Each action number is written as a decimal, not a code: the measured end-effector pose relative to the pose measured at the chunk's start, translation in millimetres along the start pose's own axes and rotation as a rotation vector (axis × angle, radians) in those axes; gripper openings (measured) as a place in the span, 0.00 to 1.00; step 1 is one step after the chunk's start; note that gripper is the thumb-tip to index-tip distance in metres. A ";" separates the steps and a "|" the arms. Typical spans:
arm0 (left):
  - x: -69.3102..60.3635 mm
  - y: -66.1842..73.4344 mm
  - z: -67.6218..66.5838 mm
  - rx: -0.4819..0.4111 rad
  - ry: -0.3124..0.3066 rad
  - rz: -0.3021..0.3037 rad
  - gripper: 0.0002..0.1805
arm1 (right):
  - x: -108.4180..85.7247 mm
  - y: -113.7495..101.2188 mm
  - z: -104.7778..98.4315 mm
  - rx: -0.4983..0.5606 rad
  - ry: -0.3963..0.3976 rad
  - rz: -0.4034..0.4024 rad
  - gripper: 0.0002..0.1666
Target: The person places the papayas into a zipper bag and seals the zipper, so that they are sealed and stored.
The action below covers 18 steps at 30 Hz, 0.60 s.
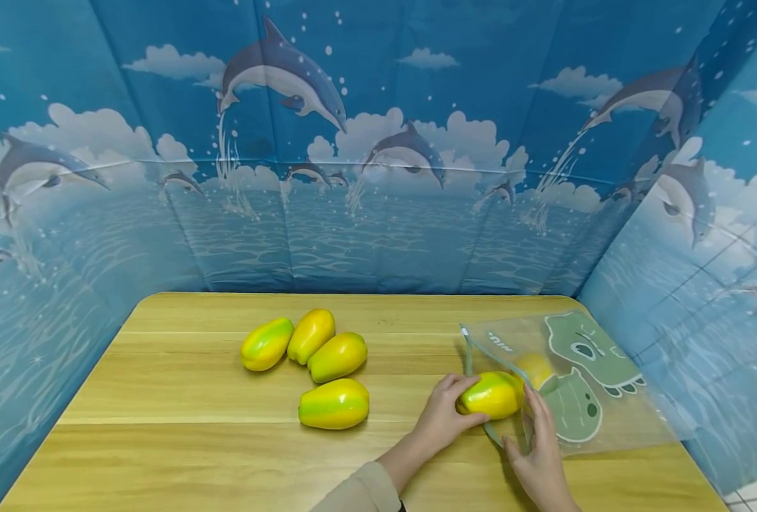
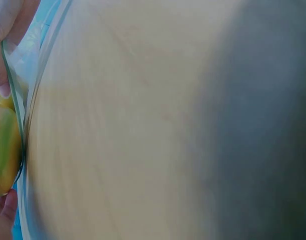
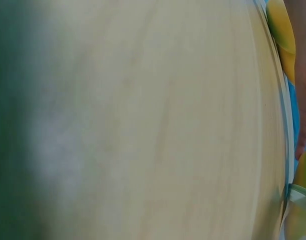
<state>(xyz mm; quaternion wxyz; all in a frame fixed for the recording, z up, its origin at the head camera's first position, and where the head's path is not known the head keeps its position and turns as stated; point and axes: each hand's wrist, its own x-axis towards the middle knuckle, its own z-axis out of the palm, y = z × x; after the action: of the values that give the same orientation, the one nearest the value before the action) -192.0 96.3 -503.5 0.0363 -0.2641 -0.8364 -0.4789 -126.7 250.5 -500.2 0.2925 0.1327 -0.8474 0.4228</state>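
In the head view, my left hand (image 1: 444, 412) grips a yellow-green papaya (image 1: 495, 395) by its near end, thumb and fingers on opposite sides. The papaya's far end lies within the mouth of a clear zip bag (image 1: 634, 419) printed with green cartoon dinosaurs. My right hand (image 1: 541, 459) holds the bag's rim, fingers beside the papaya's far end. Another yellow papaya (image 1: 533, 370) shows through the plastic inside the bag. At the left wrist view's edge, the gripped papaya (image 2: 5, 147) appears between both hands, against the bag's green rim strip.
Left of the hands lie several more papayas, the nearest one (image 1: 334, 404) apart from a touching cluster (image 1: 336, 357). The wooden table (image 1: 180, 455) has a curtain (image 1: 366, 235) with dolphins behind it and at its sides.
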 end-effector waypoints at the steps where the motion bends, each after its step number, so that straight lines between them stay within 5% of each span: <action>1: 0.6 0.3 1.0 -0.012 0.002 -0.002 0.32 | -0.1 0.0 0.1 0.000 -0.003 0.003 0.62; 18: 3.2 -6.4 5.4 -0.196 -0.055 0.001 0.31 | 2.6 -4.0 0.6 -0.048 0.000 -0.034 0.64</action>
<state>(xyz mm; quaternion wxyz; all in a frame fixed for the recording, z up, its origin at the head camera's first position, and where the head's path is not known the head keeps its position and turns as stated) -196.8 99.5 -510.4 -0.0125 -0.2799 -0.7860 -0.5511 -127.2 247.7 -496.4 0.3027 0.1403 -0.8549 0.3973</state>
